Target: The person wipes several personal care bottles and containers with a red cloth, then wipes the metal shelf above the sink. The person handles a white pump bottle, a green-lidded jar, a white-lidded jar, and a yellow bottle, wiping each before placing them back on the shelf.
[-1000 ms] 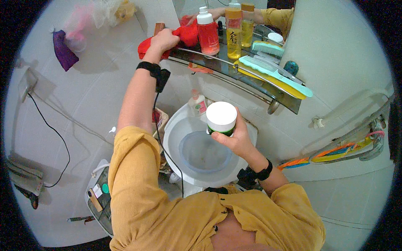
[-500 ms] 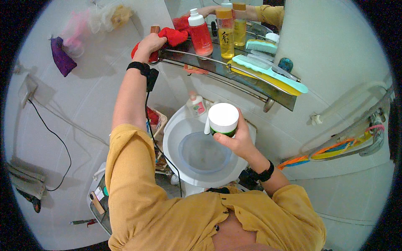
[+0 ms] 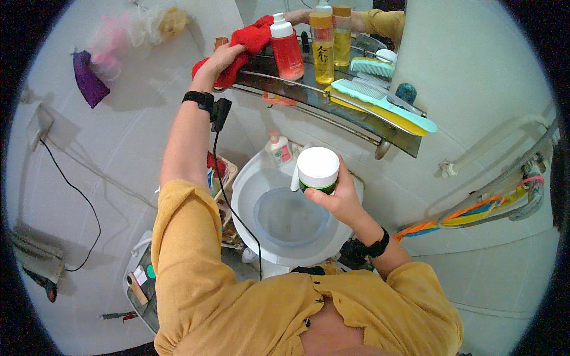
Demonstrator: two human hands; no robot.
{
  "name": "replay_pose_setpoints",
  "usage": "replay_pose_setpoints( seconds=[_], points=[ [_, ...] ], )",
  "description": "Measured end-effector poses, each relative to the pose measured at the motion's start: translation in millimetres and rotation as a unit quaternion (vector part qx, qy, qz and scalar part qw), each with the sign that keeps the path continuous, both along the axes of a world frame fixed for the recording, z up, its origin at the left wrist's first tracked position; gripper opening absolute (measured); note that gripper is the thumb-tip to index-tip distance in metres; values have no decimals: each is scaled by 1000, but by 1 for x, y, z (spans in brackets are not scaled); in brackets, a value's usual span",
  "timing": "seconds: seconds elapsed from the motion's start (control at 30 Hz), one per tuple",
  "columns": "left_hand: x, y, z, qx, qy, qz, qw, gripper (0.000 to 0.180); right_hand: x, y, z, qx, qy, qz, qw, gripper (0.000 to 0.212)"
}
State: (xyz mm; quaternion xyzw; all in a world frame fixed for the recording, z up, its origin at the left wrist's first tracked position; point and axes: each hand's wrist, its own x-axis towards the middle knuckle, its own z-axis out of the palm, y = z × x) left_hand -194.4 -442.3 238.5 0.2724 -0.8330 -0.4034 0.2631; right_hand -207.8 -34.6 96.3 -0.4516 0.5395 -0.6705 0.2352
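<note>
At the left end of the dark glass shelf (image 3: 261, 66), my left hand (image 3: 223, 59) grips a red cloth (image 3: 254, 37), which spreads over the glass and hangs past its end. My fingertips are partly lost in the folds. Over the washbasin (image 3: 242, 199), my right hand (image 3: 339, 200) holds a green jar with a white lid (image 3: 319, 166), thumb on its near side. A white strip-like piece sticks out beside the jar. Right of the cloth stand a red pump bottle (image 3: 287, 53) with a white top and a clear bottle of yellow liquid (image 3: 323, 56).
Turquoise combs (image 3: 380, 105) lie on the shelf's right part, before a mirror (image 3: 380, 29). A hand soap bottle (image 3: 279, 149) stands at the basin's back rim. A black cable (image 3: 228, 199) hangs from my left wrist. Hoses (image 3: 475, 207) run along the right wall.
My left hand has moved slightly right along the shelf, and the red cloth has shifted right and up toward the red bottle. The jar in my right hand has barely moved.
</note>
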Motion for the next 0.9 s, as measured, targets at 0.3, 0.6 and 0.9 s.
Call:
replay_pose_setpoints(
  seconds=[0.3,0.6,0.9],
  points=[
    [4,-14,2,-219,-140,18,966,30,3,5,-1,-2,-5,-12,1000,74],
    [73,-2,-30,309,425,13,851,38,14,-7,6,-13,-16,13,1000,75],
    [174,106,-74,173,322,112,924,41,32,-39,30,-69,7,81,994,80]
  ],
)
